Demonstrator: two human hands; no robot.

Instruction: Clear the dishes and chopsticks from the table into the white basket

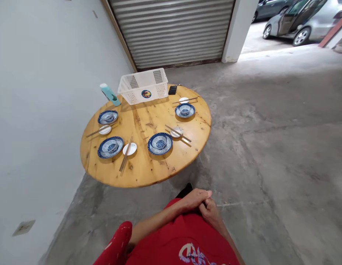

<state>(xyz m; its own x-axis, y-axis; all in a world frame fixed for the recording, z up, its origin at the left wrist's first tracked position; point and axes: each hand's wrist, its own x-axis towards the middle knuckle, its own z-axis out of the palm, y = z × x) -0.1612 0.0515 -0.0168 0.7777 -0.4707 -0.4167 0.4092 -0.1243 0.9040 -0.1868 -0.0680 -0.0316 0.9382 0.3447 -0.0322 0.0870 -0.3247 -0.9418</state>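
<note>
My left hand (196, 199) and my right hand (212, 213) are clasped together in front of my red shirt, below the table's near edge. Both are closed against each other, with some fingers hidden, and no object shows in them. Nearest to them on the round wooden table (140, 173) is a blue-patterned plate (168, 149) with a glass bowl (159, 141) on it. Beside it, a pair of chopsticks (184, 137) rests across a small white dish (176, 129). Several such place settings lie around the table, including another blue-patterned plate (100, 152) at the front left.
A white plastic basket (153, 96) stands at the table's back, between a turquoise bottle (110, 94) and a black phone (172, 89). A white wall (44, 110) runs along the left. Behind are a roller shutter (176, 33) and, outside, a silver car (323, 24) with an open door.
</note>
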